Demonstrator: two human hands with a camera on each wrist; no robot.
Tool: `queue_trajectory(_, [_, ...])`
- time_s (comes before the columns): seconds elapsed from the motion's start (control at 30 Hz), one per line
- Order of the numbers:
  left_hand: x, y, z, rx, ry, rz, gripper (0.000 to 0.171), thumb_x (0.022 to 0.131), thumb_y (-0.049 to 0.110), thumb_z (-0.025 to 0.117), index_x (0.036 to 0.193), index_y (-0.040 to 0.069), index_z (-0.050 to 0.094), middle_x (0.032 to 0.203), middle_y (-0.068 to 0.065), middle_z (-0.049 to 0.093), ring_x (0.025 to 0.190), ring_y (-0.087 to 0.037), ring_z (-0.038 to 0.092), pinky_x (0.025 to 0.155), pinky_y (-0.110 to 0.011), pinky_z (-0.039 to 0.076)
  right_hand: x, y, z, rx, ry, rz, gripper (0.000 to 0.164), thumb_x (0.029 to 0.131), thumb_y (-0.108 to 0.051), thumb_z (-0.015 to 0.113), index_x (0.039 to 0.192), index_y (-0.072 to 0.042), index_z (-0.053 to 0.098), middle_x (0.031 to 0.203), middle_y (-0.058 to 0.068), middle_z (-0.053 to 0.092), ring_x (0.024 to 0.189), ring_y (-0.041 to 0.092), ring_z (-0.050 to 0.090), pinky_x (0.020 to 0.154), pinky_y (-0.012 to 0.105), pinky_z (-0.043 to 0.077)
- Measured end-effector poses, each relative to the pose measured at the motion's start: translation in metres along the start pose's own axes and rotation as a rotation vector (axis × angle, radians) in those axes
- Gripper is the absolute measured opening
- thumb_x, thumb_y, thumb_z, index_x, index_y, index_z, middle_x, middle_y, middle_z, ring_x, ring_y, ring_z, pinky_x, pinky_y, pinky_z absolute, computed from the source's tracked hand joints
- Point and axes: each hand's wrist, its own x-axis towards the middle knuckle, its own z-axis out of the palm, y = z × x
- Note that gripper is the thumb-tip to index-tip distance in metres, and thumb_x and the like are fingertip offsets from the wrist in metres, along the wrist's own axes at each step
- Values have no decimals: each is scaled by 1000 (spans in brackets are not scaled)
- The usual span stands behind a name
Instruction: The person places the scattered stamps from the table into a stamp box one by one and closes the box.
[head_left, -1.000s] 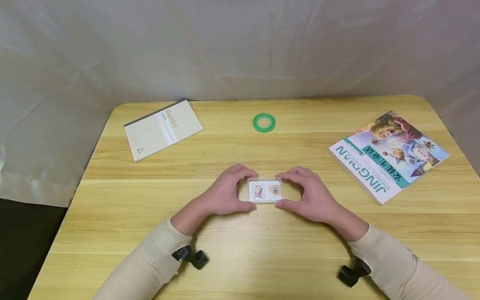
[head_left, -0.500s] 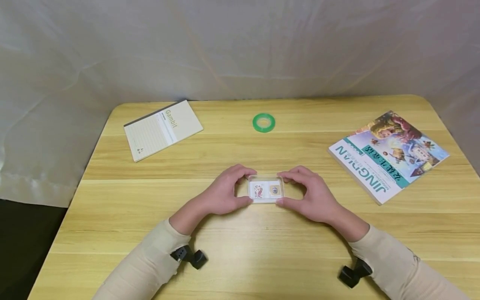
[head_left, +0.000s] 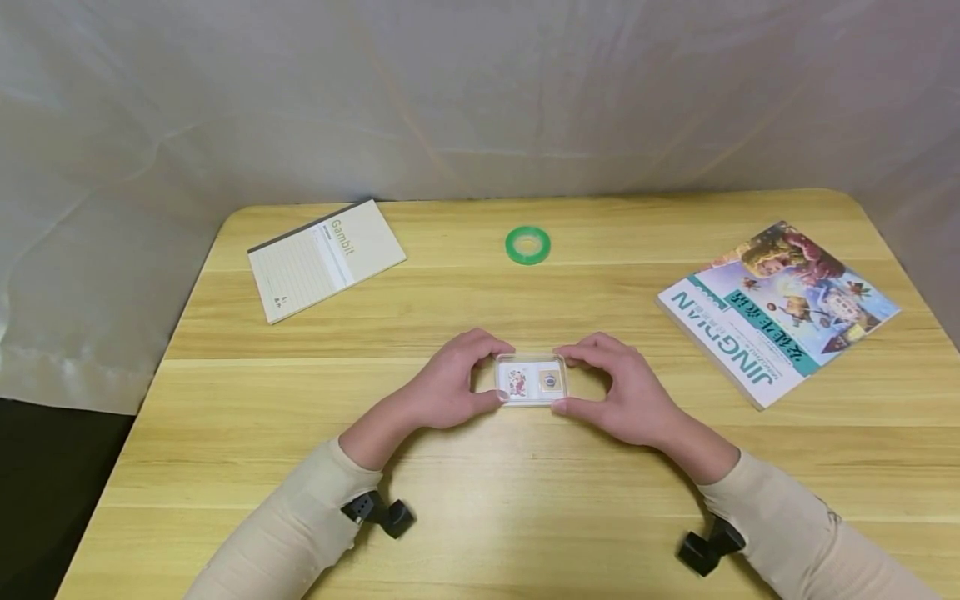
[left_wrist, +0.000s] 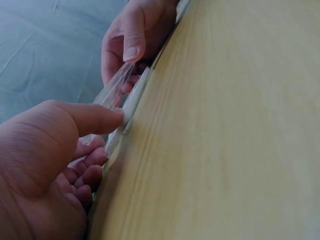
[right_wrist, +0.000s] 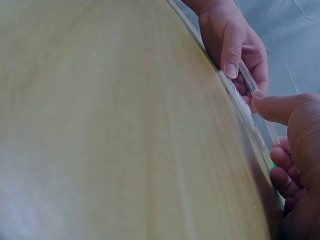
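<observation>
A small clear plastic case lies at the middle of the table, with a see-through lid [left_wrist: 109, 94] tilted a little above its white base [left_wrist: 132, 106]. Through the lid show a red-patterned picture [head_left: 518, 382] and a tan square with a blue mark [head_left: 551, 381]. My left hand [head_left: 450, 383] pinches the lid's left end between thumb and fingers, the thumb at the near edge. At the other end my right hand [head_left: 630, 392] holds it the same way. In the right wrist view, a narrow gap shows between lid and base [right_wrist: 244, 112].
A Gambit notebook [head_left: 326, 260] lies at the back left of the wooden table [head_left: 480, 517]. Behind the case is a green roll of tape [head_left: 528, 246]. A colourful paperback book [head_left: 780, 312] lies on the right. A grey cloth [head_left: 480, 100] hangs behind the table.
The lid's far edge rose slightly and then came lower again. My left thumb has shifted a little left along the near edge; the right hand has moved slightly right.
</observation>
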Motion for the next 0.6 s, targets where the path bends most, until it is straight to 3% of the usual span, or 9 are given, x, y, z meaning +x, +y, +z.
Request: queue_trajectory(0.6, [0, 0, 0, 21, -6, 3, 47, 83, 14, 78, 127, 8, 62, 118, -1, 58, 107, -17, 52, 95, -38, 41, 1, -1, 0, -28, -7, -11, 58, 72, -36, 92, 122, -16, 71, 103, -9, 62, 97, 13, 55, 87, 39, 42])
